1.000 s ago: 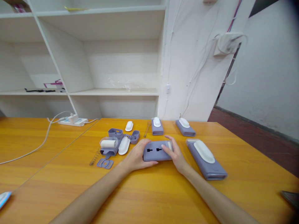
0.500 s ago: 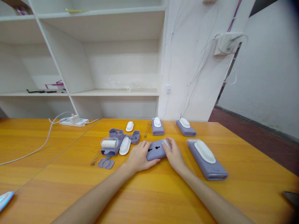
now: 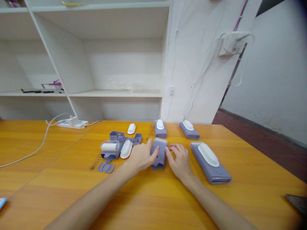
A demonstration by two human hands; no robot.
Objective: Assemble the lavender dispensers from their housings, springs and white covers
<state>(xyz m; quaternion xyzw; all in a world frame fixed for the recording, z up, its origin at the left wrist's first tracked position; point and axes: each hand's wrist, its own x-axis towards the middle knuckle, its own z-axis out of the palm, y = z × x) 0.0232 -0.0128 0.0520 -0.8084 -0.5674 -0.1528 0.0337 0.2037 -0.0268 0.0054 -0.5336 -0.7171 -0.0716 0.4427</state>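
The flat, boxy plastic casing (image 3: 162,154) is muted grey-violet, with a pale translucent strip (image 3: 161,140) along its far end. A long grey-violet plastic case (image 3: 217,174) bears a plain white, oval plastic piece (image 3: 209,155). The wooden worktop (image 3: 148,201) is orange-brown with faint streaked grain; the floor (image 3: 242,135) is dark red.

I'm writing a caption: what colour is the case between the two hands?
The case is mainly muted greyish purple, best seen in the head view.

Slim bare forearms (image 3: 100,195), bare left hand (image 3: 141,156), bare right hand (image 3: 180,162)
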